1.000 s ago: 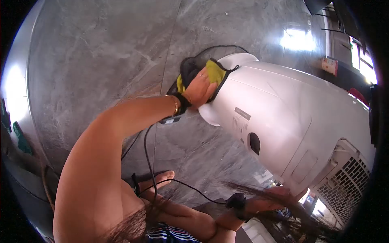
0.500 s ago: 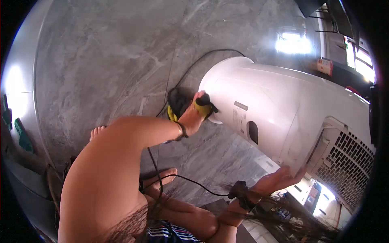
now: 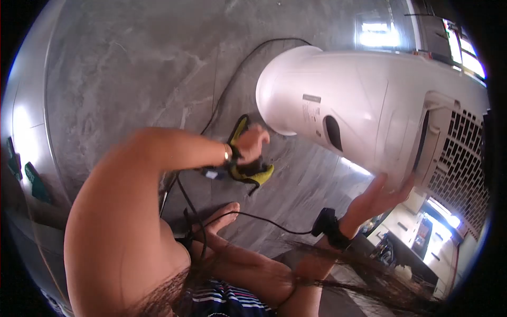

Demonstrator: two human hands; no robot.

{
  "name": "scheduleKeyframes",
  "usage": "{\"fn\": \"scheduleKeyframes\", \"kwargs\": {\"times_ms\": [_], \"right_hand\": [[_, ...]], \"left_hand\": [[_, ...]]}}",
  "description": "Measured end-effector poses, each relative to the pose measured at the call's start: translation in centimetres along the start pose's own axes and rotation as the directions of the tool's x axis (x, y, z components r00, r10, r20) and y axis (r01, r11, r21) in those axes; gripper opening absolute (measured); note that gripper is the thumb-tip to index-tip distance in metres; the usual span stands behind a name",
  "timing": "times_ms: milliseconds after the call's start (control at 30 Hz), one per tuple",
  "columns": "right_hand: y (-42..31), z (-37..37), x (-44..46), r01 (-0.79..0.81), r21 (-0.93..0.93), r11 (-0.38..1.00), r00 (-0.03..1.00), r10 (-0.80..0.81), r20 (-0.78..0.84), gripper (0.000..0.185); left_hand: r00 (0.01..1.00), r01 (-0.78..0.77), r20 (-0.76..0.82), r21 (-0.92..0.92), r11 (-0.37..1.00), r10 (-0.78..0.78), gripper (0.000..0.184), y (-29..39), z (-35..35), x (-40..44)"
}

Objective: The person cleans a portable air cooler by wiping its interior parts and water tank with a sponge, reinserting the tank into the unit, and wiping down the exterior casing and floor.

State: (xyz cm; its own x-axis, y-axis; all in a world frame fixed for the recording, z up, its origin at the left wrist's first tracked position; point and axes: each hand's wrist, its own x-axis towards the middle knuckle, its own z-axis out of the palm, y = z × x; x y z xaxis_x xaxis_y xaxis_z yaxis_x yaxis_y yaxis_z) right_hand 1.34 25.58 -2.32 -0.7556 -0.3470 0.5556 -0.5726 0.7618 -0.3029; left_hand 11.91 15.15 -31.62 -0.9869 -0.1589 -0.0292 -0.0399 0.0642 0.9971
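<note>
A large white appliance (image 3: 348, 100) with a rounded body, a flared round end and a slotted grille (image 3: 459, 164) fills the right side; its exact kind I cannot tell. My right hand (image 3: 372, 206) holds its lower edge beside the grille, thumb and fingers spread against the white shell. My left hand (image 3: 251, 143) is by the flared end, fingers curled on a yellow and black cloth-like thing (image 3: 253, 174) at floor level. Part of that thing is hidden under the hand. A black device is strapped to my right wrist, and a band circles my left wrist.
A black cable (image 3: 232, 87) runs over the grey tiled floor (image 3: 153, 68) behind the flared end. Another cable (image 3: 264, 221) crosses above my bare foot (image 3: 224, 214). Cabinets (image 3: 404, 222) stand at the lower right. Green pieces (image 3: 36, 182) lie at the left edge.
My left hand has moved slightly away from the appliance's flared end, and more of the yellow and black thing shows on the floor. My right hand stays at the appliance's edge; the view has shifted.
</note>
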Motion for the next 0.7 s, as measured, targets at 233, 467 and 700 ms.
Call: {"fn": "scheduleKeyframes", "kwargs": {"times_ms": [233, 467, 700], "right_hand": [[-0.8, -1.1, 0.1, 0.077, -0.087, 0.993, 0.997, -0.074, 0.037, 0.069], [1.4, -3.3, -9.1, 0.056, -0.056, 0.997, 0.917, -0.029, 0.399, 0.051], [-1.0, 5.1, -18.2, -0.349, 0.340, 0.873, 0.637, -0.045, 0.769, 0.085]], "left_hand": [[0.885, -0.412, 0.432, 0.556, 0.722, 0.173, 0.034, 5.5, -4.1, -2.0], [0.666, -0.534, 0.745, 0.506, 0.677, -0.032, 0.025, 1.3, -3.5, -4.3], [0.881, 0.212, 0.461, -0.188, 0.959, -0.105, 0.027, 8.8, -4.8, -3.6]]}}
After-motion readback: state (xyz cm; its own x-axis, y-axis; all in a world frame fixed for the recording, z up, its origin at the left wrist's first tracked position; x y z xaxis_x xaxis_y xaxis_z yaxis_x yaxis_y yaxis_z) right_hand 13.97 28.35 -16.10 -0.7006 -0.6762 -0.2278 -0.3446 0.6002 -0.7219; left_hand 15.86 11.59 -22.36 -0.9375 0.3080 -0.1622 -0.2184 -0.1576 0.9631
